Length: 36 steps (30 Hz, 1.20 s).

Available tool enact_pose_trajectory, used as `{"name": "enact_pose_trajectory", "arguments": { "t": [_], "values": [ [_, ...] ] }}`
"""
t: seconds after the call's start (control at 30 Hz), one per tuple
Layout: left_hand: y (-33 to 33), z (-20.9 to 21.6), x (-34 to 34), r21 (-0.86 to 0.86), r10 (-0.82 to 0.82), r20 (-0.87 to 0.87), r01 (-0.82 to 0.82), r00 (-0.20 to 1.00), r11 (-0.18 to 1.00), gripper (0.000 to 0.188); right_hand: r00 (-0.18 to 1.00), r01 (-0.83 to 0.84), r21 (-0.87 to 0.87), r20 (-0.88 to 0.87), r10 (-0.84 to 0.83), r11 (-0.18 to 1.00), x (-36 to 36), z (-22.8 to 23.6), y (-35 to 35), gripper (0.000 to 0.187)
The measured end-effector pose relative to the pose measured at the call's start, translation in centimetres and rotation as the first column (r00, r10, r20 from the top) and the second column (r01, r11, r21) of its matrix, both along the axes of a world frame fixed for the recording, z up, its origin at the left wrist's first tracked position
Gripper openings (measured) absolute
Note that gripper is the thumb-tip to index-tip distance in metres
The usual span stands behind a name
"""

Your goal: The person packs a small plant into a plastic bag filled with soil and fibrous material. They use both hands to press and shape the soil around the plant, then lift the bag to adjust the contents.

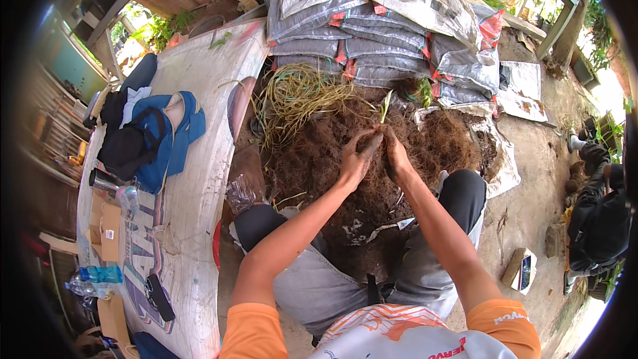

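Both of my hands meet in front of me above a heap of brown, fibrous root matter and dark soil (pixel 306 153). Between the fingertips stands a small plant shoot (pixel 386 108), pale green and white, upright with a slight lean. My left hand (pixel 359 158) is closed around its base from one side, and my right hand (pixel 397 155) closes in from the other. Dirt darkens the fingers. What lies at the shoot's foot is hidden by the hands. A tangle of long, yellowish-green roots or stems (pixel 299 96) lies left of the hands, on the heap.
Stacked grey and white sacks (pixel 385 33) rise behind the heap. At left, a white table (pixel 189 226) bears a blue bag (pixel 159 139), a dark phone (pixel 159 297), bottles and a cardboard box (pixel 106 233). Another person (pixel 601 213) in dark clothes is at the far right.
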<state>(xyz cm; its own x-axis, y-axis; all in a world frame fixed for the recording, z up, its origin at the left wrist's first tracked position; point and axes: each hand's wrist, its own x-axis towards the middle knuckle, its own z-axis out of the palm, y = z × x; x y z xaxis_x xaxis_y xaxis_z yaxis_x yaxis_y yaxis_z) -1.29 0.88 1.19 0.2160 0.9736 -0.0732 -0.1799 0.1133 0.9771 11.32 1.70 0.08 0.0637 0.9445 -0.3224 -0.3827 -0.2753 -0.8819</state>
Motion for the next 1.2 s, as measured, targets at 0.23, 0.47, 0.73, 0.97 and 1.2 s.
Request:
{"name": "enact_pose_trajectory", "arguments": {
  "t": [0.23,0.47,0.73,0.97,1.2],
  "values": [
    [2.0,-0.6,-0.1,-0.193,0.193,0.291,-0.14,0.937,0.971,0.026,0.942,0.023,0.07,-0.335,0.002,0.997,-0.6,2.0,-0.8,0.039],
    [-0.9,1.6,1.5,0.101,0.266,-0.012,-0.263,0.964,0.959,0.047,0.952,0.164,0.081,-0.273,-0.136,0.983,-3.2,0.1,-1.5,0.075],
    [-0.9,5.0,0.0,0.833,0.593,-0.525,0.228,0.61,0.503,0.044,0.78,-0.105,-0.06,-0.624,0.045,0.993,-1.0,4.0,-2.5,0.057],
    [-0.6,2.7,0.7,0.872,0.423,-0.4,0.197,0.813,0.448,0.023,0.87,0.027,0.06,-0.493,0.006,0.998,-0.6,2.0,-2.0,0.028],
    [-0.3,0.2,1.0,0.868,0.409,-0.382,0.169,0.829,0.468,0.022,0.927,0.055,-0.159,-0.36,-0.109,0.986,-1.2,4.1,-2.5,0.03]
  ]
}}
